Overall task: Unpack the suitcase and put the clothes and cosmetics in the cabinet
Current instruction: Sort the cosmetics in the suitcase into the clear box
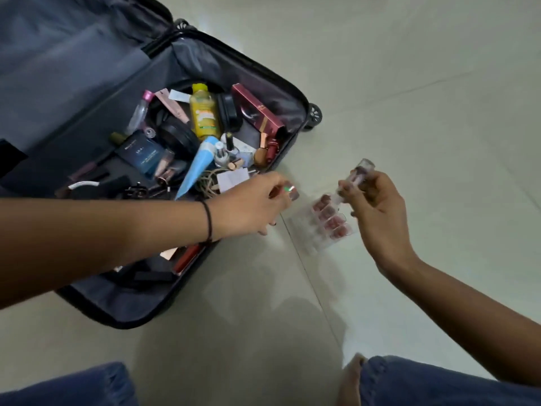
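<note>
Pale glossy tiled floor (409, 83) — thin grout lines, soft reflections.

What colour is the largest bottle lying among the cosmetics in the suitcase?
The bottle is yellow, cap included; the head view shows it best.

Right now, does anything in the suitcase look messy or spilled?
Messy, yes: the cosmetics lie jumbled in the suitcase, with the yellow bottle and blue tube lying flat in the heap. No spill or damage shows.
</note>
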